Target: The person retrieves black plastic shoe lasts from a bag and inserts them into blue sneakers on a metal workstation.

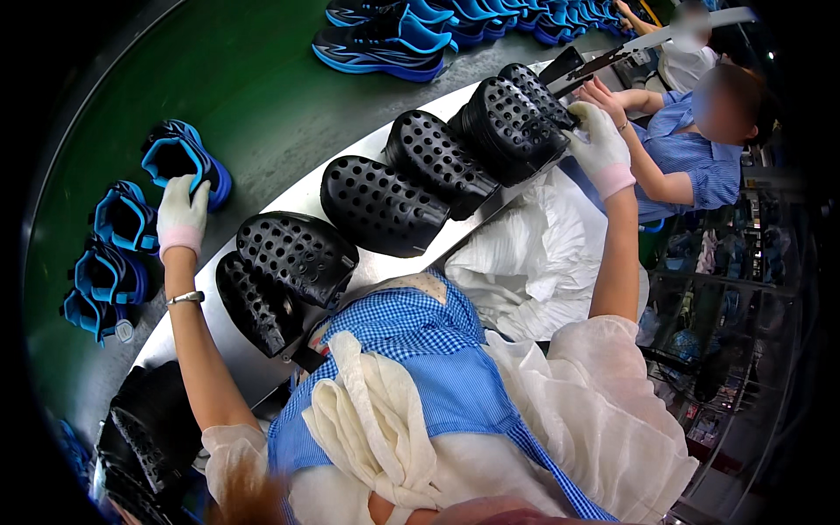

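My left hand (182,214), in a white glove with a pink cuff, pinches the collar of a black-and-blue sneaker (213,175) on the green surface. My right hand (602,144), gloved the same way, is at the far right end of a row of black perforated rounded pieces. Its fingers are closed on the end of the last black perforated piece (534,92); the fingertips are partly hidden. Nearer pieces include one large black perforated piece (381,201) in the middle and another (297,254) closer to my left arm. They sit along a pale metal ledge (302,188).
More sneakers (114,271) stand in a line at the left, and several others (385,44) at the far side. A co-worker in a blue striped shirt (691,166) is at the right, hands near mine. White cloth (542,254) lies below the ledge. Shelves (726,297) stand right.
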Demonstrator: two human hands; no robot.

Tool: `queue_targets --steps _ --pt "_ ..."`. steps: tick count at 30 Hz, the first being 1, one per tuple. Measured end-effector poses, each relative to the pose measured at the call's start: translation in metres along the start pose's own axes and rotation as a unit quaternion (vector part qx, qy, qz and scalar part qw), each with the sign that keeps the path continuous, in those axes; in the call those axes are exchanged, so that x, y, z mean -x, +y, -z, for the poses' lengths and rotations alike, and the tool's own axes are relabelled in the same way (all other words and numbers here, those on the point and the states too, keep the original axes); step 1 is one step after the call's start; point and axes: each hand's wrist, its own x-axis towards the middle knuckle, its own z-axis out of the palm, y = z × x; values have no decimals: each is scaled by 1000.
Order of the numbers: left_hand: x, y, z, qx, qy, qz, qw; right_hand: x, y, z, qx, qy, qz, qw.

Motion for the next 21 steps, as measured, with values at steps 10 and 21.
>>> queue_targets --steps 10,21 --pt "5 5 -4 16 -22 24 999 -5 3 7 13 -13 90 996" --pt "10 18 35 -7 61 15 998 -12 -58 86 -40 32 118 992"
